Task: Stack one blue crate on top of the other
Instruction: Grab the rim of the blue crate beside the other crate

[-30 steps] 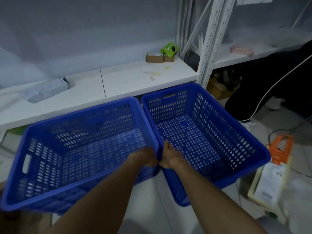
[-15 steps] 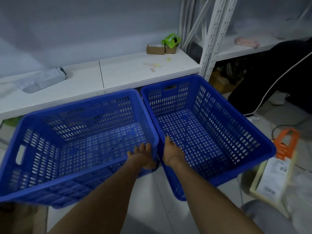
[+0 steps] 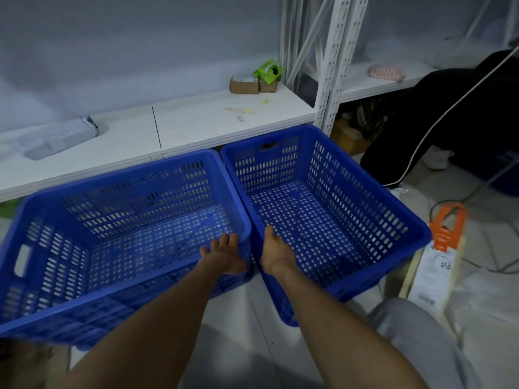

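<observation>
Head view: open hands (image 3: pixel 224 255) at adjoining crates' (image 3: pixel 323 197) rims.

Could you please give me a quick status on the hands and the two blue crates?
Left hand and right hand open, gripping nothing. Left crate and right crate side by side, unstacked, both empty. Nothing in the way.
</observation>
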Demonstrator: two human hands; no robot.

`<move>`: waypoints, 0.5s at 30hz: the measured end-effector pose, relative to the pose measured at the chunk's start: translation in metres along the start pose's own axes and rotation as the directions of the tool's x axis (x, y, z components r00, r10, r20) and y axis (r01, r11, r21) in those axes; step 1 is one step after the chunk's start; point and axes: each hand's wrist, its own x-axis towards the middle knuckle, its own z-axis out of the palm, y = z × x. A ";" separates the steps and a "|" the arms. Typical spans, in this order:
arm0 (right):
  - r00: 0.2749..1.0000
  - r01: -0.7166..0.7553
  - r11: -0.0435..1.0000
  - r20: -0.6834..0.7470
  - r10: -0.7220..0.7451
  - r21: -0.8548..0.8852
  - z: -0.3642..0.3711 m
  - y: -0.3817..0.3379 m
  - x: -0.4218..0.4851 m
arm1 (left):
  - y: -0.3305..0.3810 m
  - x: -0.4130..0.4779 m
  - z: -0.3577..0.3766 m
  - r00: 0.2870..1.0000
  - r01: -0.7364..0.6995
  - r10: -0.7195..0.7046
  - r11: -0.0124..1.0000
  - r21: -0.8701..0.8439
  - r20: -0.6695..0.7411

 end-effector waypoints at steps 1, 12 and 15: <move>1.000 0.001 1.000 0.002 -0.001 -0.010 -0.001 0.000 -0.001 | 0.000 -0.001 0.000 1.000 0.003 -0.003 1.000 -0.006 0.003; 0.997 -0.006 1.000 0.076 0.005 0.015 0.001 0.003 0.004 | 0.002 0.002 0.009 0.998 0.029 -0.028 1.000 0.001 -0.064; 0.996 -0.006 1.000 0.086 0.004 0.028 0.002 0.005 0.005 | 0.003 0.002 0.010 0.997 0.042 -0.042 0.999 -0.004 -0.060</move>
